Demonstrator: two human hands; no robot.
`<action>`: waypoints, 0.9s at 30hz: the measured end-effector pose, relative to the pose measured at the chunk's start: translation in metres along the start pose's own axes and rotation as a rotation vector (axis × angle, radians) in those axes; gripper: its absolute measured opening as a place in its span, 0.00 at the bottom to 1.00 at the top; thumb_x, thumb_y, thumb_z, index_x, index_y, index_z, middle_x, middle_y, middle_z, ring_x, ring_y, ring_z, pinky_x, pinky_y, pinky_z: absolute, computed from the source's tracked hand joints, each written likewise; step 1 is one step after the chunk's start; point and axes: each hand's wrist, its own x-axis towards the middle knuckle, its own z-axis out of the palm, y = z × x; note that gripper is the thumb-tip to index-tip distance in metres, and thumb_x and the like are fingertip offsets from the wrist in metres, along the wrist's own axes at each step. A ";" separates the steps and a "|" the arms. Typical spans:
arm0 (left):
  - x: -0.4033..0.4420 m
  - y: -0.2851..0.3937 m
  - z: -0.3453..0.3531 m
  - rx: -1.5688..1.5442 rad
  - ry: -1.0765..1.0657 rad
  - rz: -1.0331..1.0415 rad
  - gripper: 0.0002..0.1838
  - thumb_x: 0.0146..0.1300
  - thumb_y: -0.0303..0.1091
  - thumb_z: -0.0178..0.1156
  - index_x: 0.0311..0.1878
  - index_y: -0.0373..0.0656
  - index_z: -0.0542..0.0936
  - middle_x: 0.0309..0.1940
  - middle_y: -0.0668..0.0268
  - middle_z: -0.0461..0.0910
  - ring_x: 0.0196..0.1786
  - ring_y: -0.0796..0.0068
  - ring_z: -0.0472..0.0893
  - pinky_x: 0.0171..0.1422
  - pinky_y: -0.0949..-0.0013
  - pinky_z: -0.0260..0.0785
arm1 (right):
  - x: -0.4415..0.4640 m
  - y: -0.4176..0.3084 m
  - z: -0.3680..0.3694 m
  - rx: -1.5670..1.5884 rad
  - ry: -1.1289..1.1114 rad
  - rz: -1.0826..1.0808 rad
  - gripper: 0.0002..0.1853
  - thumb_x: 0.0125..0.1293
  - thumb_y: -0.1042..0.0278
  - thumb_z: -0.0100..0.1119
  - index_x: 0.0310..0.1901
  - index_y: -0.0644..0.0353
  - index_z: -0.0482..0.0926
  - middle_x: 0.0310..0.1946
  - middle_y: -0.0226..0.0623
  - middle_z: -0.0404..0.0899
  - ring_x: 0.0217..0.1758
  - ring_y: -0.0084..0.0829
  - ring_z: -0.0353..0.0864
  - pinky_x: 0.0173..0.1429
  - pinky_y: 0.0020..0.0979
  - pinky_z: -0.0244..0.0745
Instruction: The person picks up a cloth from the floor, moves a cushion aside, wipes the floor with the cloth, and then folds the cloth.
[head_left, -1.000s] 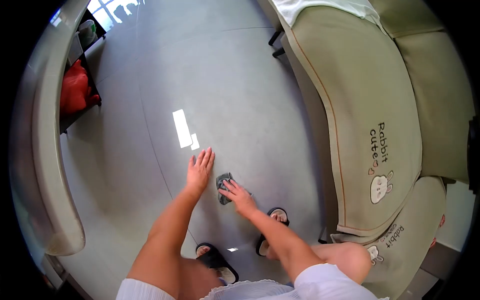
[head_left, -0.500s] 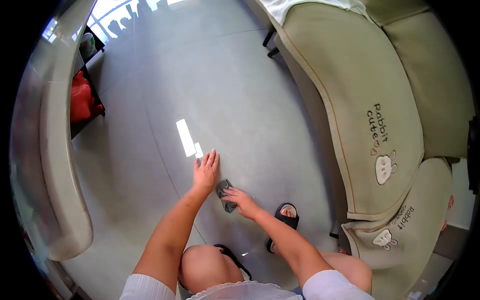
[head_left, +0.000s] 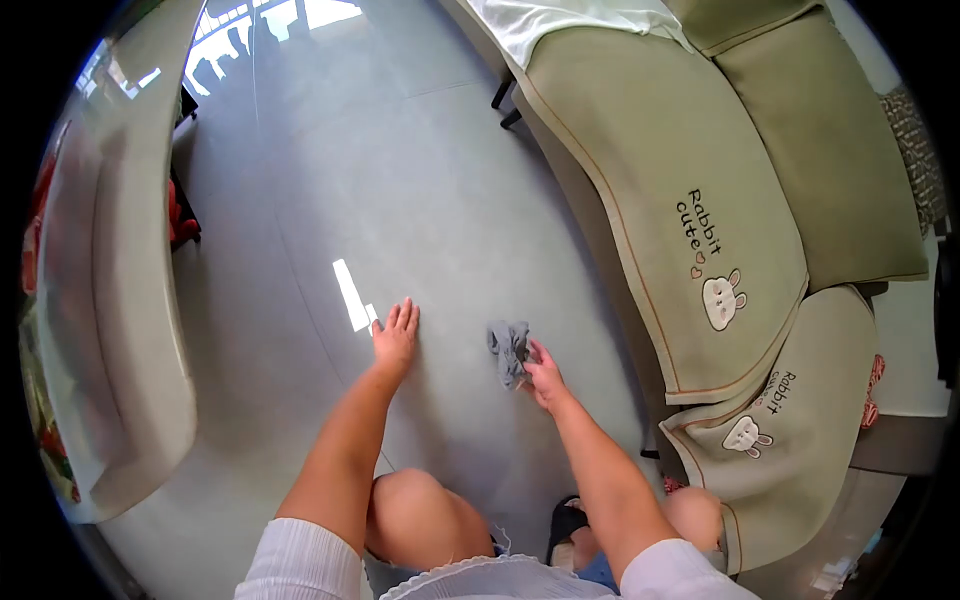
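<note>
A crumpled grey cloth (head_left: 508,352) is held at its right edge by my right hand (head_left: 543,376), whose thumb and fingers are closed on it. Whether the cloth touches the floor beneath cannot be made out. To the left, my left hand (head_left: 396,335) has its fingers extended over the grey floor (head_left: 400,200), palm down, with nothing in it. It is beside a bright light reflection and apart from the cloth.
Along the right stands a green sofa (head_left: 660,200) with rabbit-printed covers and a white cloth (head_left: 570,22) on top. A pale, glossy rounded table edge (head_left: 150,380) runs down the left. Behind it shows a red object (head_left: 182,215). A black sandal (head_left: 567,525) is below.
My right hand has moved right with the grey cloth, which now looks bunched and turned in its grasp. My left hand stays outstretched. The view has shifted, showing less of the red object.
</note>
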 end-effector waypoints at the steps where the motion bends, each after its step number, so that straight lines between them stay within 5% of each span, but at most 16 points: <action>1: 0.002 0.002 0.007 -0.001 0.018 -0.016 0.39 0.71 0.36 0.49 0.81 0.58 0.44 0.82 0.76 0.38 0.81 0.72 0.50 0.72 0.45 0.59 | 0.005 0.014 -0.008 -0.237 0.075 -0.237 0.36 0.62 0.79 0.54 0.73 0.49 0.62 0.69 0.44 0.64 0.70 0.39 0.68 0.66 0.42 0.70; 3: 0.006 0.005 0.018 -0.015 0.039 -0.027 0.39 0.71 0.36 0.50 0.81 0.58 0.45 0.83 0.76 0.38 0.81 0.71 0.50 0.71 0.44 0.60 | 0.022 0.037 -0.025 -0.709 0.220 -0.713 0.37 0.62 0.76 0.58 0.73 0.47 0.62 0.73 0.47 0.58 0.75 0.44 0.61 0.71 0.46 0.66; 6: 0.004 0.007 0.011 0.027 0.065 -0.017 0.46 0.64 0.36 0.59 0.81 0.55 0.45 0.82 0.71 0.40 0.81 0.68 0.51 0.74 0.48 0.58 | 0.010 0.012 -0.012 -1.049 -0.008 -1.002 0.39 0.62 0.69 0.63 0.75 0.44 0.60 0.77 0.45 0.51 0.78 0.47 0.55 0.77 0.47 0.55; 9: 0.003 0.008 0.015 0.049 0.045 -0.011 0.65 0.44 0.43 0.79 0.80 0.52 0.44 0.81 0.63 0.42 0.80 0.64 0.52 0.78 0.52 0.54 | 0.039 0.020 -0.009 -1.296 -0.119 -0.988 0.38 0.64 0.68 0.62 0.75 0.41 0.59 0.79 0.38 0.49 0.80 0.44 0.49 0.79 0.47 0.52; 13: -0.052 0.052 -0.019 -0.140 0.063 0.154 0.63 0.45 0.47 0.79 0.80 0.55 0.47 0.81 0.59 0.43 0.80 0.59 0.51 0.79 0.52 0.51 | 0.061 0.018 -0.027 -1.301 -0.104 -1.037 0.35 0.65 0.73 0.58 0.74 0.41 0.62 0.78 0.36 0.51 0.80 0.43 0.50 0.79 0.46 0.52; 17: -0.074 0.093 -0.013 -0.238 0.229 0.297 0.59 0.49 0.43 0.77 0.80 0.54 0.49 0.80 0.58 0.46 0.80 0.55 0.52 0.79 0.53 0.53 | 0.073 0.059 -0.008 -1.150 0.170 -1.103 0.34 0.61 0.81 0.55 0.69 0.44 0.69 0.74 0.34 0.61 0.77 0.45 0.58 0.76 0.47 0.58; 20: -0.086 0.115 -0.005 -0.516 0.231 0.189 0.56 0.50 0.39 0.76 0.79 0.52 0.51 0.79 0.56 0.49 0.79 0.54 0.54 0.78 0.52 0.53 | 0.018 0.092 -0.021 -1.254 -0.322 -1.201 0.27 0.68 0.75 0.47 0.67 0.42 0.72 0.75 0.36 0.60 0.77 0.42 0.58 0.75 0.46 0.60; 23: -0.097 0.123 -0.013 -0.517 0.228 0.240 0.52 0.52 0.35 0.74 0.78 0.49 0.54 0.79 0.54 0.50 0.78 0.52 0.55 0.78 0.52 0.54 | 0.052 0.052 -0.034 -1.348 -0.556 -1.299 0.28 0.66 0.76 0.49 0.66 0.43 0.73 0.75 0.37 0.60 0.76 0.42 0.59 0.75 0.45 0.60; 25: -0.091 0.132 -0.019 -0.536 0.256 0.235 0.52 0.53 0.34 0.73 0.78 0.48 0.54 0.79 0.54 0.51 0.78 0.51 0.55 0.78 0.52 0.54 | 0.092 0.013 -0.029 -1.241 -0.420 -1.256 0.30 0.63 0.79 0.52 0.67 0.43 0.72 0.75 0.36 0.58 0.77 0.42 0.57 0.76 0.44 0.59; 27: -0.087 0.142 -0.018 -0.577 0.286 0.246 0.51 0.53 0.33 0.73 0.78 0.48 0.54 0.78 0.54 0.51 0.78 0.50 0.55 0.78 0.52 0.53 | 0.107 -0.020 -0.035 -1.367 -0.021 -1.144 0.34 0.61 0.81 0.54 0.69 0.44 0.69 0.76 0.36 0.56 0.77 0.43 0.56 0.76 0.44 0.59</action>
